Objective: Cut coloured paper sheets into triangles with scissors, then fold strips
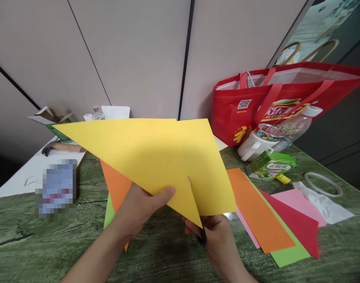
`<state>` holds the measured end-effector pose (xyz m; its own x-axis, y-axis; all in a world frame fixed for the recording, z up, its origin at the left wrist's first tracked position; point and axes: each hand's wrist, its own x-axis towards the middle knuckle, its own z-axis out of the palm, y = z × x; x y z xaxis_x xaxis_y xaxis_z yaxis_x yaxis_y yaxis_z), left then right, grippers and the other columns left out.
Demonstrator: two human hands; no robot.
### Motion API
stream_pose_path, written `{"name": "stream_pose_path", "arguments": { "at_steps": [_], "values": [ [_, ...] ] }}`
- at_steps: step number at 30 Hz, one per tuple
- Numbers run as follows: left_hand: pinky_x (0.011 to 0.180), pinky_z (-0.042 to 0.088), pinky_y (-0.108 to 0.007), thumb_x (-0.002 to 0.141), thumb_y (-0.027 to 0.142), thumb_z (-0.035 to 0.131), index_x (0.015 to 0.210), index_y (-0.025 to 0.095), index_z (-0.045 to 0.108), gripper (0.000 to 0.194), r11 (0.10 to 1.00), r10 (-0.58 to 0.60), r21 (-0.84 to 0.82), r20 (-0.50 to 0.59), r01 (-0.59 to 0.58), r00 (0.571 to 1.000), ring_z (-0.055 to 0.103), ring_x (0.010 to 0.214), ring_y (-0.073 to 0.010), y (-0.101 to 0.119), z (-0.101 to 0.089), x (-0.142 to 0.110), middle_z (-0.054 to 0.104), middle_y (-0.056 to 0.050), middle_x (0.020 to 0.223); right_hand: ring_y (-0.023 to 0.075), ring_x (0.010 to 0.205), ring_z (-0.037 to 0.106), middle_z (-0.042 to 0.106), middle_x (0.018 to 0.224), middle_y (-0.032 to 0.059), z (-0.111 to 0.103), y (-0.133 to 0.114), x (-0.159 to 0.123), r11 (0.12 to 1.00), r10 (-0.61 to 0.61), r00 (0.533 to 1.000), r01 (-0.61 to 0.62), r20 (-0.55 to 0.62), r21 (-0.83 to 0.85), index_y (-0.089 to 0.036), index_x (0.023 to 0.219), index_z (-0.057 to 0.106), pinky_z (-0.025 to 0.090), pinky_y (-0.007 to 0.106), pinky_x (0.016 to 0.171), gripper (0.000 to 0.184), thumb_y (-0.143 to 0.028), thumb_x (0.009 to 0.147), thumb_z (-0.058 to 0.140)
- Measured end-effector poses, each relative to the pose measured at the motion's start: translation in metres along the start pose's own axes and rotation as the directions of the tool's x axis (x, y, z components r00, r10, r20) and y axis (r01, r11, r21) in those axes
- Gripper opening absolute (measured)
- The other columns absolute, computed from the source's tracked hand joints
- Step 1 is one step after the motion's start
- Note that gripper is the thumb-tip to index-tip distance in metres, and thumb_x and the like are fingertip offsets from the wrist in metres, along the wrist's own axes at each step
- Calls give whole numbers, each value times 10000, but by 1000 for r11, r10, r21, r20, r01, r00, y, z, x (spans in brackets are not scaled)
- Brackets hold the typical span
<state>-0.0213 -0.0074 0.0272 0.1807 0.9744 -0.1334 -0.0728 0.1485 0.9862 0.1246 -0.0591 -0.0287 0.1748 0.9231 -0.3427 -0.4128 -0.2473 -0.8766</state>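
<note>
A large sheet of yellow paper [150, 153], with a slanted lower-left edge, is held up in front of me. My left hand [147, 204] grips its lower edge, thumb on top and fingers underneath. In my right hand [215, 232] is a pair of scissors [202, 236] with black handles. A cut runs up from the paper's lower edge, and a bit of blade shows at its upper end. The rest of the blades is hidden by the paper. The strip right of the cut bends away from the left part.
Orange [262, 220], green, red [298, 220] and pink sheets lie at right, with more beneath the yellow paper. Behind them are a roll of tape [323, 184], a green carton [271, 165], a white mug [255, 147], a bottle [299, 125] and a red bag [233, 106]. A hammer [65, 147] lies left.
</note>
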Motion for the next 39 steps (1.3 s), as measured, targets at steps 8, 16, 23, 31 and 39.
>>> {"name": "stream_pose_path", "arguments": {
  "at_steps": [8,16,23,31,39],
  "values": [
    [846,516,-371,658,264,716,1101,178,565,476,992,-9,-127,-105,-5,994,572,1065,-280,6,-6,3,643,-92,1139,158,447,578,674,508,41,-2,0,1,1000,19,1000,-18,24,-13,-157,506,685,503,261,458,235,-261,379,853],
    [689,557,-356,703,341,666,963,164,633,317,997,41,71,-137,-31,990,624,922,-272,5,-15,5,678,-81,1040,119,545,597,705,694,60,-7,5,-1,986,113,947,-143,302,80,-125,720,706,505,227,564,334,-338,499,838],
    [871,479,-406,690,345,671,950,147,650,328,981,135,160,-177,-106,975,548,1073,-289,6,-26,11,639,-102,1137,120,613,600,668,788,66,-14,1,-1,904,262,770,-406,582,130,-107,887,659,519,302,663,408,-414,635,753],
    [632,526,-367,669,360,677,862,132,641,301,994,0,106,-151,16,989,623,796,-259,8,-24,10,683,-82,834,110,588,614,658,740,25,-11,0,-1,959,206,820,-277,534,54,-141,901,580,497,256,619,382,-348,640,766],
    [600,537,-356,652,319,702,910,132,623,328,996,-93,-4,-89,93,992,643,772,-255,12,-23,11,690,-105,926,106,699,620,680,782,5,-12,2,0,990,89,846,-133,526,46,-197,1065,554,463,226,694,499,-275,631,789]
  ]
}}
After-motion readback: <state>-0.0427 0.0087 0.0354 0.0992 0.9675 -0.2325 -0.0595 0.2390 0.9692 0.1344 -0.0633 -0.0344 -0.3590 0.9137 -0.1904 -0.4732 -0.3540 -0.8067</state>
